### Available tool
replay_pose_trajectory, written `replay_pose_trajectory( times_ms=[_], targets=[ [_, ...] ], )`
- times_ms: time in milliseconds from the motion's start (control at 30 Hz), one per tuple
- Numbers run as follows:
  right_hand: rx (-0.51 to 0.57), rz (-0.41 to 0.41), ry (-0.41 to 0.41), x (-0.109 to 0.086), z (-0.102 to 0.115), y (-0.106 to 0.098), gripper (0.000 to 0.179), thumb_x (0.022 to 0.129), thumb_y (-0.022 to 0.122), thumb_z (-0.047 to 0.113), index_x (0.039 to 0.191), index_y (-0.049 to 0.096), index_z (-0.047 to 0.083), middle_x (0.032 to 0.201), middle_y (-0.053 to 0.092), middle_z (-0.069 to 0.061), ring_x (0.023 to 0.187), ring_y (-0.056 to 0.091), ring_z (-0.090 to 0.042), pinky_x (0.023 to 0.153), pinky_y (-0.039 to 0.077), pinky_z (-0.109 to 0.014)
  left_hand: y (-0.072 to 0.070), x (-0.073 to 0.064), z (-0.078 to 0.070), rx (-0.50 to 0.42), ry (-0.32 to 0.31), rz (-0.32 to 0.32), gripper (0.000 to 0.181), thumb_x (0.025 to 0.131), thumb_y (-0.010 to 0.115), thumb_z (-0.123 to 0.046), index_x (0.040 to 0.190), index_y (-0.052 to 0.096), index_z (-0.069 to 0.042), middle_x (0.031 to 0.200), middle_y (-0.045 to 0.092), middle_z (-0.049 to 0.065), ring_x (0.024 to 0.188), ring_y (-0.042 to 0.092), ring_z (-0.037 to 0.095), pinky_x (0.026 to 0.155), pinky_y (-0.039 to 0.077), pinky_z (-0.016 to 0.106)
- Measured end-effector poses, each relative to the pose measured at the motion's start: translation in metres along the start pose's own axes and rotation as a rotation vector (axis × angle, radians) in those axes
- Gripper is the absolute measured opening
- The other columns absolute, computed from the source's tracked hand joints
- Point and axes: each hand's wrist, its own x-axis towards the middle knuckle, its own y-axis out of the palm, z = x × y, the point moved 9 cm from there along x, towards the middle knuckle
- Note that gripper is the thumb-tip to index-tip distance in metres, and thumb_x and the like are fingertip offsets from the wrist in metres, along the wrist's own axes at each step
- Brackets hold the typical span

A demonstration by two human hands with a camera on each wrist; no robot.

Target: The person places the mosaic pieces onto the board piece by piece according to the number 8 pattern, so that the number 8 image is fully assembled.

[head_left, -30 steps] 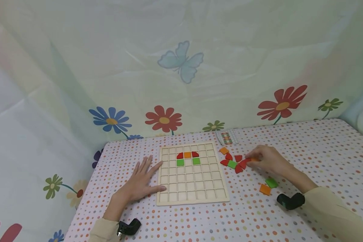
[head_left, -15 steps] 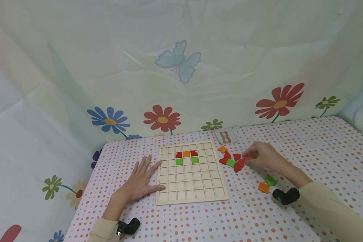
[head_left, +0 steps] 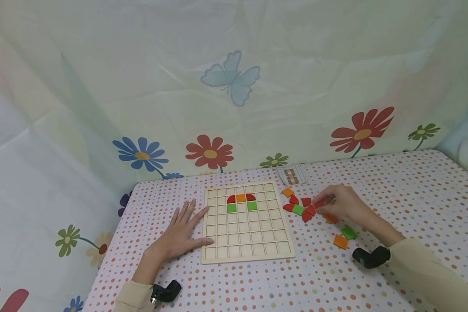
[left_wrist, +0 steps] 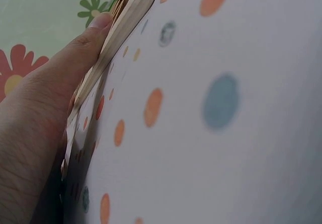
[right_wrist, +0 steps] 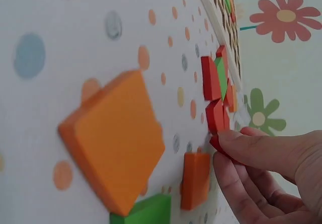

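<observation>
My left hand [head_left: 179, 236] lies spread on the table, thumb and index fingertip on the left edge of a wooden grid board [head_left: 249, 261]. Set in the board's upper cells are an orange square [head_left: 240, 198], two red quarter-circle tiles [head_left: 231, 199] and two green squares [head_left: 232, 208]. To the right of the board, my right hand [head_left: 341, 203] pinches a red tile [head_left: 319, 203] between thumb and fingers, beside a cluster of loose red tiles [right_wrist: 211, 78] around a green tile [head_left: 298, 209]. An orange tile [right_wrist: 195, 180] lies just below that hand.
Nearer the right wrist lie another orange tile [head_left: 340, 242] and a green tile [head_left: 349, 232]. A further orange tile [head_left: 287, 192] sits by the board's upper right. Behind it is a small pattern card [head_left: 292, 175] at the table's back edge, against a flowered cloth [head_left: 312, 99].
An orange tile at my right fingertips one second ago now lies on the table below the hand, and a red tile shows between the fingers. The left hand stays in place.
</observation>
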Motion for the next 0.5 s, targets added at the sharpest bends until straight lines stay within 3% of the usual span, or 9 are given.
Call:
replay_pose_trajectory(
  times_ms=[267,500],
  targets=[
    [0.099,-0.019,-0.15,0.003,0.041,0.008,0.018,0.085,0.08,-0.009,0.102,0.08,-0.003,0.096,0.073,-0.012,0.087,0.069,-0.027,0.074,0.064,-0.039,-0.001,-0.001,0.001,0.003,-0.012,0.001,0.097,0.092,0.061,-0.072,0.169,0.022,-0.026,0.175,0.0,0.016,0.161,-0.006,0.036,0.128,-0.001,0.059],
    [0.129,0.021,-0.197,0.018,0.081,0.042,0.017,0.087,0.081,-0.004,0.102,0.082,0.002,0.094,0.073,-0.004,0.09,0.063,-0.02,0.075,0.058,-0.03,-0.002,-0.001,-0.001,-0.001,-0.002,-0.002,0.097,0.092,0.06,-0.073,0.169,0.023,-0.027,0.175,-0.001,0.015,0.161,-0.007,0.035,0.129,-0.002,0.058]
  ],
)
